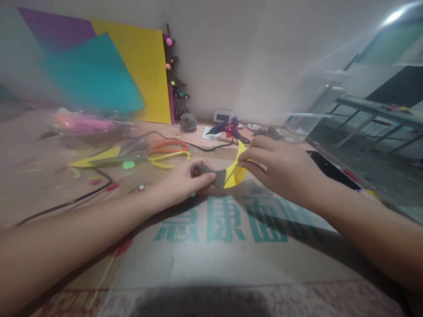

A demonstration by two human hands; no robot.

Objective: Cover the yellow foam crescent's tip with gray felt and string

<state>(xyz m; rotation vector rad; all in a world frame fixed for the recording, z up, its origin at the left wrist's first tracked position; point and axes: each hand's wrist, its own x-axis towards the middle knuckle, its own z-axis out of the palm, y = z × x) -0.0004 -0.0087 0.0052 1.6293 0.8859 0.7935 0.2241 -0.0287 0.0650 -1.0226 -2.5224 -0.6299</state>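
Note:
My left hand (194, 178) is closed, thumb on top, round a small dark grey piece (218, 178) that looks like sheet craft material. Against its right end sits a yellow curved cut-out (236, 172) with a pointed tip standing up. My right hand (264, 158) pinches this yellow cut-out between thumb and fingertips. Whether the grey and yellow pieces are joined I cannot tell. Both hands are above the printed sheet (198, 264) that covers the table. Just behind them lies a blue glue gun (224, 127) with a small red light.
Scissors with orange and yellow handles (169, 159) lie left of my hands, near a green heart cut-out (128, 165). A black cord (71, 202) crosses the left side. Coloured sheets (145, 75) lean on the wall. A clear container (307, 110) and a black flat object (332, 169) are at right.

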